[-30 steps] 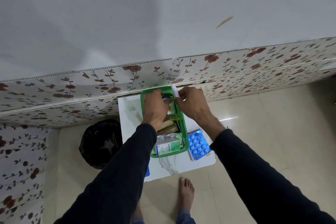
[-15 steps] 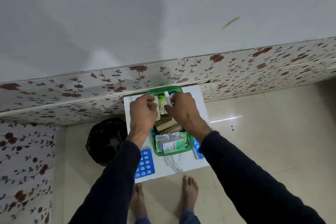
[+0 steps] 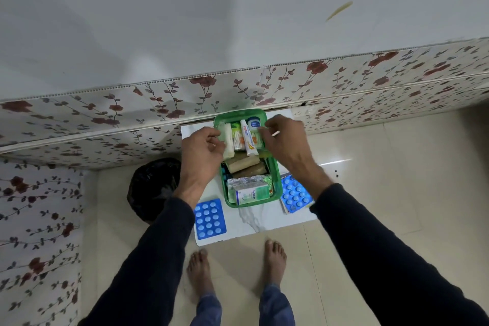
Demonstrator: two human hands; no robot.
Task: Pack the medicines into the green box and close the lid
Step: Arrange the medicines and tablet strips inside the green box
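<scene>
The green box (image 3: 276,186) stands lidless on a small white marble-pattern table (image 3: 264,221). Inside lie a white tube (image 3: 248,141), a small blue-lidded jar (image 3: 253,122), a pack of cotton buds (image 3: 237,140), brown bandage rolls (image 3: 244,164), a foil strip and a green-and-white carton (image 3: 251,194). My left hand (image 3: 202,160) is at the box's left side, its fingers closed on a white gauze roll (image 3: 228,141). My right hand (image 3: 285,144) hovers over the right rim with its fingertips pinched by the cotton buds. A blue blister pack (image 3: 209,218) lies left of the box and another (image 3: 295,195) to its right.
The table stands against a floral-papered wall panel (image 3: 158,103). A black bin bag (image 3: 152,188) sits on the floor to the table's left. My bare feet (image 3: 201,270) stand on the tiled floor just in front of the table.
The white tube, held in my right hand earlier, now lies in the box. My hands have spread apart to the box's two sides, and the view has shifted slightly.
</scene>
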